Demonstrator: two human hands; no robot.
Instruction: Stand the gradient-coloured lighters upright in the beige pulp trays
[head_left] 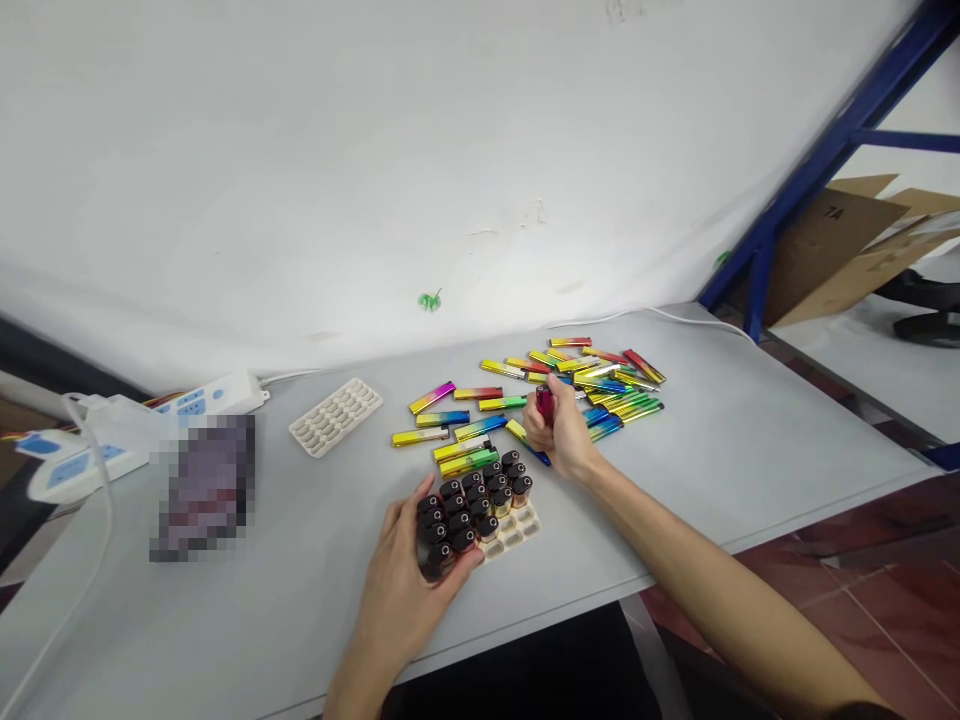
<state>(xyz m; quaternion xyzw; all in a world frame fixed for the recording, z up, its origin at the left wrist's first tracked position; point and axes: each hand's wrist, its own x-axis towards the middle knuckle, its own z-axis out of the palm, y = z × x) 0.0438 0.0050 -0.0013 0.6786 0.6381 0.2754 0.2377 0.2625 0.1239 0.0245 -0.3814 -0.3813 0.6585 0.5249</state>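
Note:
My left hand (403, 580) rests against the near left corner of a beige slotted tray (517, 532), fingers touching it. Several lighters with black caps (472, 500) stand upright in its slots. My right hand (561, 435) is closed around a red lighter (544, 400), held upright just behind the tray. Around that hand lies a loose pile of colourful metallic lighters (600, 385) flat on the grey table (750, 450).
A second beige slotted tray (335, 415) with nothing in it lies at the back left. White power strips (112, 440) and cables sit at the far left beside a blurred dark object (206, 485). A blue rack (817, 160) and cardboard boxes (847, 250) stand at the right.

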